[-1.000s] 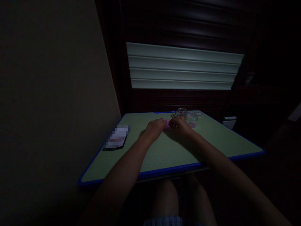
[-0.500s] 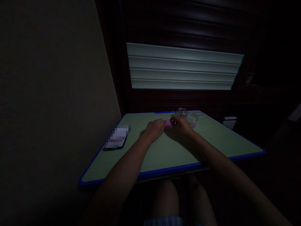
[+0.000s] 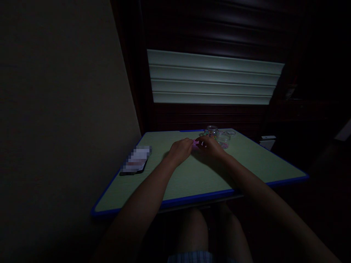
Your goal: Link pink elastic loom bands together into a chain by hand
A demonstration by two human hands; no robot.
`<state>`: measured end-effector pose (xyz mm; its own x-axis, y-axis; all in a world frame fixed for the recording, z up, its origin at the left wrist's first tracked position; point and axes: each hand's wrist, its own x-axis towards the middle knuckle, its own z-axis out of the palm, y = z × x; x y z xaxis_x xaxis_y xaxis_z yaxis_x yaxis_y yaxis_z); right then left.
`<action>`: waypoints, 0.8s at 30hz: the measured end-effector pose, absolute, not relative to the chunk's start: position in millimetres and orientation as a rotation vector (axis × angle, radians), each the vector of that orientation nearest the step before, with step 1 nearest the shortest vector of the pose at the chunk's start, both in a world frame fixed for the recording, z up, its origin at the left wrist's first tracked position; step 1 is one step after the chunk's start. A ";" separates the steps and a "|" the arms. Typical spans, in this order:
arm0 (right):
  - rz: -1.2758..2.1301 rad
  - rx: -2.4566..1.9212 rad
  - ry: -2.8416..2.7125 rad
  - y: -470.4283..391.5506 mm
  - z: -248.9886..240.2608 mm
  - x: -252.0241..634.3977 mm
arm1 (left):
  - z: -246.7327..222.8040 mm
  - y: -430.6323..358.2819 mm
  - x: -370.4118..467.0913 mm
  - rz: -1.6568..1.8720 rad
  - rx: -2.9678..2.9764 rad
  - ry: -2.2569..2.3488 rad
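A small pink piece [image 3: 195, 144] is between my two hands, over the middle of the table; the dim light leaves its exact kind unclear. My left hand [image 3: 180, 150] is closed, its fingertips pressed on the piece's left side. From the right, my right hand [image 3: 210, 147] pinches at the same piece with bent fingers, which partly hide it. Just behind my right hand stands a clear jar [image 3: 212, 130] with small multicoloured items inside. Beside it is a lower clear container [image 3: 224, 140] with some pink bits at its bottom.
The pale green table [image 3: 203, 177] has a blue edge. A clear round lid [image 3: 230, 133] lies at the back right. On the left is a dark-edged flat object [image 3: 137, 159] with a blurred-out top. A wall rises at left, and slatted panels stand behind the table.
The right fingers have shifted slightly left, closer to the left hand, and the pink piece between them looks differently shaped. The left hand stays nearly still.
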<state>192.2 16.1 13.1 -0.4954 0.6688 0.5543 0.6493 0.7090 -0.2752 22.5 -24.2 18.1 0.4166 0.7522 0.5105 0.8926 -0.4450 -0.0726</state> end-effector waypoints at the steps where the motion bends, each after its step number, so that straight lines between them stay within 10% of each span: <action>1: 0.034 -0.995 -2.259 16.8 12.9 192.3 | 17.6 -23.9 22.5 -0.586 -2.344 -1.416; 24: -0.015 -0.928 -2.253 18.2 12.6 191.8 | 15.5 -21.2 20.7 -0.582 -2.369 -1.402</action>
